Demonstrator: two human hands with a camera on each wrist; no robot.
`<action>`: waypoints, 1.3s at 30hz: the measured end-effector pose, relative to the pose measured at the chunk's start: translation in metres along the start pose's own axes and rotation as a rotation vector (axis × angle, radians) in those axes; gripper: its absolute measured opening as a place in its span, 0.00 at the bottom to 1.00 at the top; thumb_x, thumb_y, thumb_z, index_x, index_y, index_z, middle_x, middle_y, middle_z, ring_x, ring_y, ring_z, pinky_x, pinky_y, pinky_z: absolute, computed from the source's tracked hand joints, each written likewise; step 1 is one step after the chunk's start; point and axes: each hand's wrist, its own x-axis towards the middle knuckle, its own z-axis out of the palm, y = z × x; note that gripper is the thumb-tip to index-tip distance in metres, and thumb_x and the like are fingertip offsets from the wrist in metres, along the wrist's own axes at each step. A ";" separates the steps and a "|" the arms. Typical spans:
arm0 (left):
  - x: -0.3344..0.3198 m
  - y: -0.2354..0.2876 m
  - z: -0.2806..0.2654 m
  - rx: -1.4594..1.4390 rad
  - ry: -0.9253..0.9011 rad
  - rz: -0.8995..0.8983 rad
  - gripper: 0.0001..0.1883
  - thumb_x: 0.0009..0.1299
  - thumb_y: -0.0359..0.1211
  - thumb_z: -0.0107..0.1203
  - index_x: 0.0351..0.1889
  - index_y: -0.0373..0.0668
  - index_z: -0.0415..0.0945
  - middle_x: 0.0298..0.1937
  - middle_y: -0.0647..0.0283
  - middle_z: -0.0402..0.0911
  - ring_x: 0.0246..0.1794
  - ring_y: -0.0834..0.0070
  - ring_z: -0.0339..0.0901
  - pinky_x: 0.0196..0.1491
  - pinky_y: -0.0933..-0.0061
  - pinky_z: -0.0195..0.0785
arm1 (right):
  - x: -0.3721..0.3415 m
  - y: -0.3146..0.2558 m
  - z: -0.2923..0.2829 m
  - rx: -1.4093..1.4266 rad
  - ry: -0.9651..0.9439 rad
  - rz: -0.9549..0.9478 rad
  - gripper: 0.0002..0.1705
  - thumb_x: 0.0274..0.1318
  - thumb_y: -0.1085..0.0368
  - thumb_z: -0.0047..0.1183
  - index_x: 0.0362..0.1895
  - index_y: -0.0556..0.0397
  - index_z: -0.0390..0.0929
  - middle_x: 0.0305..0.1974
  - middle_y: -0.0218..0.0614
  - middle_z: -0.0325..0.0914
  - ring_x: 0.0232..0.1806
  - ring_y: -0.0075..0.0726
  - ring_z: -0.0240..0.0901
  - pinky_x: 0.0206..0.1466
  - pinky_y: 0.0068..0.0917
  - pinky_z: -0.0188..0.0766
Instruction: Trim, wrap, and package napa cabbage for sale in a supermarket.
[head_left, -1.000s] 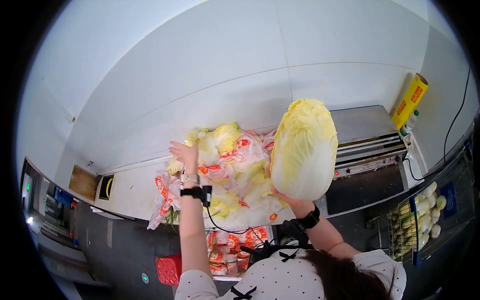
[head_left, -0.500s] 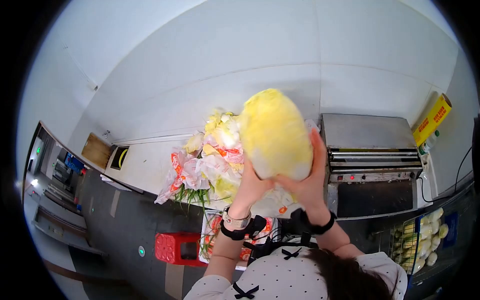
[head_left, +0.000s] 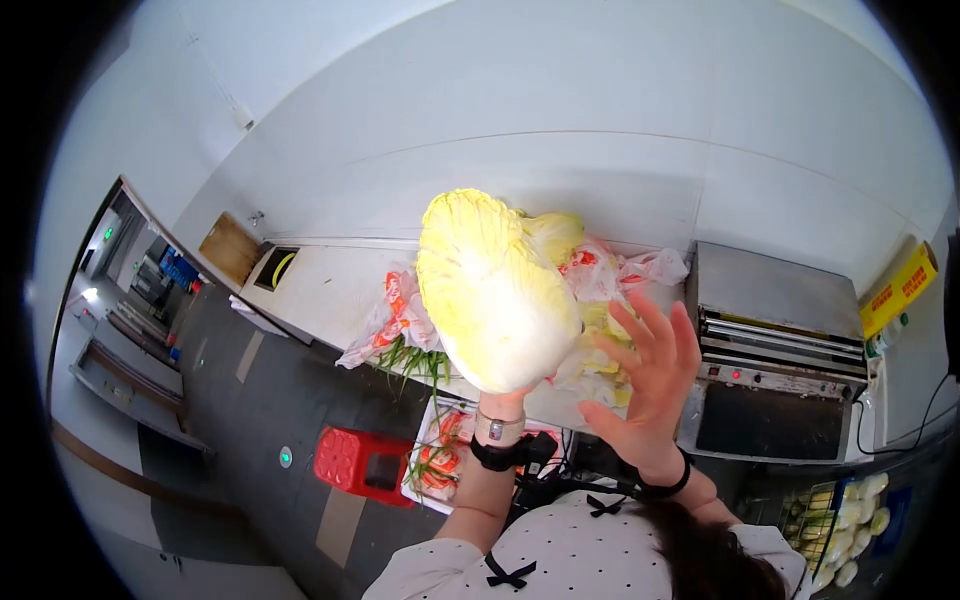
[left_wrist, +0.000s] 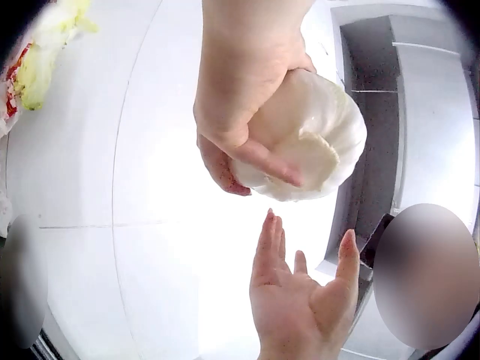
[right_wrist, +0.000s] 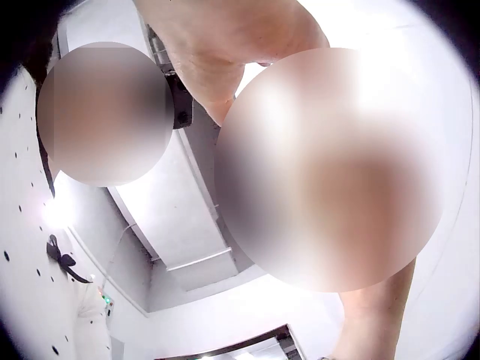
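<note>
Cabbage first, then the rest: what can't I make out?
- Cabbage: leafy top, left wrist view, turned away behind its base.
- Left hand: most of it, head view, behind the cabbage.
- Whatever fills the middle: right wrist view, under a round blur.
- Box: some contents, head view, behind the left arm.

No text is legible on the bags (head_left: 402, 312) or yellow box (head_left: 898, 290)

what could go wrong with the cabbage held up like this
The cabbage could tip or slip: only the left hand grips it, at the base, with the open right hand apart from it.
If dropped, it could bruise or knock plastic bags off the counter.
The red light on the machine looks lit, so a hand straying there might get burnt.
</note>
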 end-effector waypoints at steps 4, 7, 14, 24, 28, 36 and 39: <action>-0.011 0.008 0.011 0.030 -0.019 0.016 0.42 0.60 0.64 0.38 0.66 0.47 0.50 0.65 0.55 0.56 0.65 0.56 0.54 0.63 0.48 0.50 | 0.009 -0.002 -0.004 -0.321 -0.144 -0.117 0.51 0.34 0.66 0.64 0.63 0.55 0.48 0.61 0.49 0.52 0.63 0.49 0.52 0.62 0.44 0.53; -0.016 0.010 0.016 0.120 -0.016 0.045 0.43 0.60 0.64 0.39 0.66 0.47 0.50 0.65 0.54 0.56 0.65 0.56 0.55 0.63 0.48 0.51 | 0.028 -0.020 0.015 -0.466 -0.187 -0.108 0.45 0.33 0.65 0.65 0.59 0.58 0.56 0.58 0.51 0.57 0.61 0.50 0.54 0.60 0.38 0.56; -0.018 0.008 0.024 0.348 -0.003 0.142 0.43 0.59 0.64 0.41 0.66 0.46 0.50 0.64 0.54 0.57 0.64 0.57 0.56 0.62 0.50 0.52 | 0.042 0.007 0.046 -0.373 0.010 0.064 0.39 0.33 0.60 0.67 0.52 0.59 0.65 0.49 0.47 0.67 0.51 0.48 0.64 0.54 0.37 0.62; -0.029 0.014 0.012 0.531 0.027 0.250 0.44 0.58 0.63 0.44 0.65 0.44 0.50 0.64 0.53 0.58 0.62 0.57 0.58 0.61 0.51 0.55 | 0.036 0.008 0.031 -0.262 0.036 0.246 0.21 0.41 0.70 0.59 0.44 0.56 0.72 0.40 0.34 0.72 0.42 0.31 0.69 0.45 0.27 0.65; -0.030 0.017 0.006 0.568 0.033 0.301 0.45 0.57 0.63 0.45 0.65 0.44 0.50 0.63 0.53 0.59 0.62 0.57 0.59 0.61 0.52 0.56 | 0.033 0.009 0.033 -0.498 -0.034 0.111 0.19 0.39 0.70 0.60 0.40 0.57 0.73 0.35 0.35 0.72 0.39 0.33 0.68 0.43 0.25 0.65; -0.032 0.026 -0.003 0.639 0.034 0.355 0.46 0.56 0.63 0.48 0.65 0.43 0.51 0.63 0.53 0.60 0.61 0.58 0.61 0.60 0.54 0.58 | 0.032 0.022 0.036 -0.200 -0.033 0.341 0.19 0.37 0.68 0.64 0.34 0.56 0.70 0.33 0.29 0.70 0.35 0.24 0.64 0.40 0.22 0.62; -0.032 0.027 -0.006 0.678 0.030 0.356 0.46 0.56 0.63 0.49 0.65 0.42 0.51 0.62 0.52 0.60 0.61 0.58 0.62 0.60 0.54 0.59 | 0.039 0.022 0.029 -0.204 -0.165 0.438 0.24 0.35 0.63 0.67 0.36 0.57 0.69 0.30 0.30 0.68 0.34 0.24 0.63 0.38 0.22 0.63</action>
